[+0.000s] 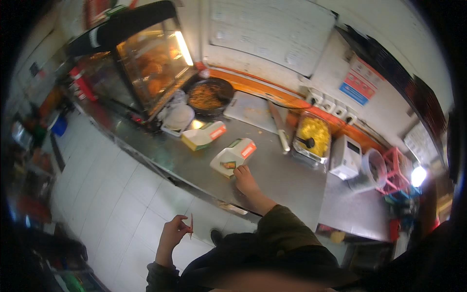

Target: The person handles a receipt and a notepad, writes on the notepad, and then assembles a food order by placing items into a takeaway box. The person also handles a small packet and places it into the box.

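My right hand (247, 180) reaches over the steel counter, its fingers closed at the near side of a white takeaway box (223, 156) with a green-and-orange end. A small coloured patch (228, 165) lies on the box beside the fingertips; whether they grip it or anything else is hidden. Lower left, my left hand (172, 232) hangs over the floor and pinches a thin flat piece (191, 227), seen nearly edge-on, between thumb and fingers. A second takeaway box (202, 136), similar in colours, stands farther left on the counter.
A lit glass food warmer (151, 63) occupies the left. Behind the boxes are a black pan (210, 92) of orange food, a white cutting board (248, 108) and a knife (278, 127). To the right: a tub of yellow food (314, 136), a white device (346, 156), a clear bucket (368, 170).
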Motion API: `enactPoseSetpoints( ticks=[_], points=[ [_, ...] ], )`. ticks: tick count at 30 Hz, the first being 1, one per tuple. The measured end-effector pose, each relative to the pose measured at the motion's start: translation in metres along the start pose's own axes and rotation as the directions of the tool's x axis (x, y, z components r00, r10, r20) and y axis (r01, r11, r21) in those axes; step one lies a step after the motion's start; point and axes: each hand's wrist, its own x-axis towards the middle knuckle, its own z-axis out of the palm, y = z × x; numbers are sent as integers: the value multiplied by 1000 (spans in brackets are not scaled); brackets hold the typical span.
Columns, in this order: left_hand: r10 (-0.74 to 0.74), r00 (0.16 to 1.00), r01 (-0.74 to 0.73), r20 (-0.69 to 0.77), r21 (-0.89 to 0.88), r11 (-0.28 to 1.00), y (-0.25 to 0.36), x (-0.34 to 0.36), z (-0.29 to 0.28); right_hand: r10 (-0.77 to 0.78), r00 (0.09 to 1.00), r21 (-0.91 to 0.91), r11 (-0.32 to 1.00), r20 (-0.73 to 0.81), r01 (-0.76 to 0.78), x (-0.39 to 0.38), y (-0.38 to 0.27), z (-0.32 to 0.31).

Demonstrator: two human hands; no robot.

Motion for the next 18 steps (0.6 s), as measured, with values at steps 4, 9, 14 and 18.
enactPoseSetpoints(
  ticks=[4, 9, 14, 18],
  points=[
    [84, 992, -77, 92, -70, 995, 21, 28, 22, -50, 997, -106, 993, -64, 43, -73, 38, -84],
    [214, 957, -187, 197, -151, 971, 58, 41, 75, -50, 998, -246, 968, 26, 55, -167, 112, -162],
    [338, 886, -309, 319, -137, 941, 113, 49, 138, -181, 970, -270, 937, 164, 221, -224, 163, -197],
    [313, 853, -306, 417, -84, 948, 159, 54, 181, -264, 930, -341, 875, 256, 343, -238, 183, -220]
  ],
)
